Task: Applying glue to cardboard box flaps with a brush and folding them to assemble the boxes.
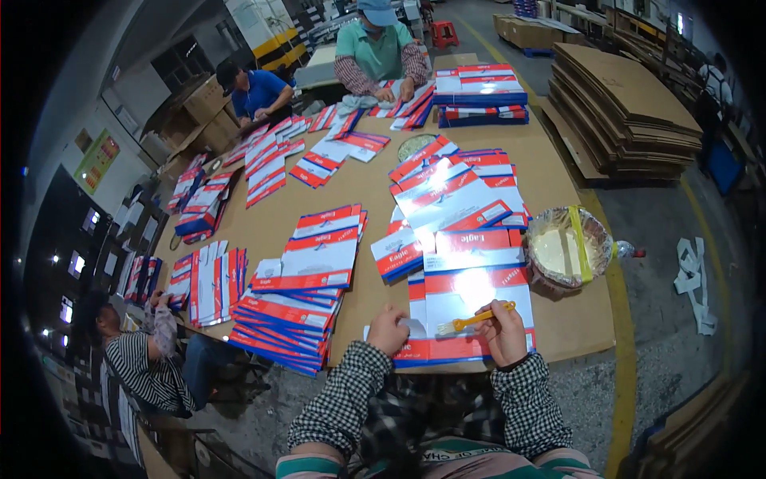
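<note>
My right hand (507,334) is closed around the yellow handle of a small brush (476,318). The pale bristles rest on or just over a flat printed carton sheet (447,279), red and white with blue edges, at the table's front edge. At the sheet's left side my left hand (388,331) is closed, its fingers at a small white flap (414,327). To the right stands a plastic-lined bucket (536,275) of cream paste (556,249), with a yellow strip (578,239) across it.
A fanned stack of carton sheets (299,307) lies left of my hands, and a loose pile (451,195) lies beyond. Co-workers sit or stand at the far side (371,52), far left (259,89) and left (152,351). Brown cardboard (626,104) is stacked at the right.
</note>
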{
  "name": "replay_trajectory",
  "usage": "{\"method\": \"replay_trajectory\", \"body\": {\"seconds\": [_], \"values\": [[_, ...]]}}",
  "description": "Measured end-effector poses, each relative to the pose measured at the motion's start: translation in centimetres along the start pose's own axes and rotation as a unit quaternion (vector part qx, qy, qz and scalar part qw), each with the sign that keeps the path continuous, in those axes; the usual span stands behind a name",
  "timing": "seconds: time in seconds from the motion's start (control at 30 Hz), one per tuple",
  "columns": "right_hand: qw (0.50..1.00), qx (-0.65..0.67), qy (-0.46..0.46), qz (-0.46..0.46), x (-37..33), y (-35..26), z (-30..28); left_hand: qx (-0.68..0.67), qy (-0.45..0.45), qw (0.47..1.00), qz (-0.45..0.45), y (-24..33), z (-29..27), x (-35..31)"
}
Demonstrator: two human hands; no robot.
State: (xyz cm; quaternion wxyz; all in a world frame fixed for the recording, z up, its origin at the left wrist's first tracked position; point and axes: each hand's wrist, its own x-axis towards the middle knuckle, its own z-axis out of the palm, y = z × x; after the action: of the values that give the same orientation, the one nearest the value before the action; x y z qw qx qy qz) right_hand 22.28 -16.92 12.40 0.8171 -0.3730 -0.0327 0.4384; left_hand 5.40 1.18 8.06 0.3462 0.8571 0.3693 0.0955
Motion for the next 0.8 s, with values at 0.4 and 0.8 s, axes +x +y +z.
{"method": "replay_trajectory", "body": {"seconds": [0.4,0.8], "values": [[0.996,-0.003,0.007,0.088,-1.4,2.5,-1.7,0.044,-0.025,0.998,0.027,-1.3,-1.0,-0.5],[0.998,-0.027,0.011,0.064,-2.6,3.1,-1.7,-0.141,0.099,0.985,0.028,-2.9,0.1,-1.5]]}}
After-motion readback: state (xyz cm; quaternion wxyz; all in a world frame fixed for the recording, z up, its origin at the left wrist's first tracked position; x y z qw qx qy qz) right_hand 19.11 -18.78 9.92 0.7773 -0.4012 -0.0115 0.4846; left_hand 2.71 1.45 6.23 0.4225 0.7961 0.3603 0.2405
